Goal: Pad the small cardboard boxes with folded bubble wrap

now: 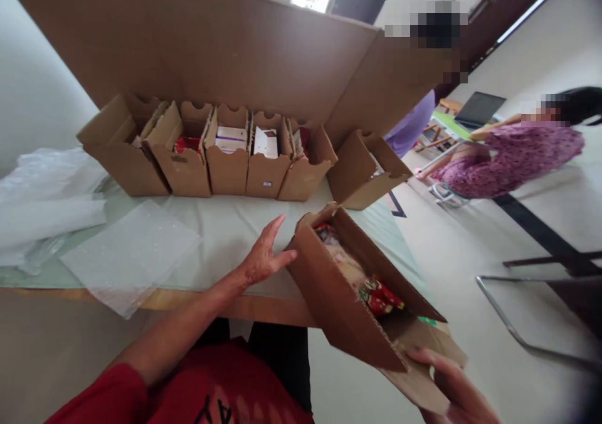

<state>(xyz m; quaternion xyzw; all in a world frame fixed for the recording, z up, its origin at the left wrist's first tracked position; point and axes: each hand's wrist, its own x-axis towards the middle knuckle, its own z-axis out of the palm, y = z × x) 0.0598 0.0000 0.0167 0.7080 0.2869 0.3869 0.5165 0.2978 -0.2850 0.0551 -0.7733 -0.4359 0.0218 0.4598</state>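
In the head view, a long cardboard box [324, 280] slants over the table's front right edge. Inside it lie a red patterned packet [379, 295] and a pale bag [345, 264]. My right hand [451, 380] grips the near end flap of this box, thumb on top. Close by the box's left wall is my left hand [266, 254], fingers stretched out and holding nothing; whether a fingertip touches the cardboard I cannot tell.
Several open cardboard bins [188, 173] with goods inside stand along the cardboard partition [226, 54]. One bin [364, 176] is apart at the right. Bubble wrap [134, 254] overhangs the table edge at left. A seated person [512, 154] is by a laptop [480, 110]; a metal-framed chair [498, 317] stands right.
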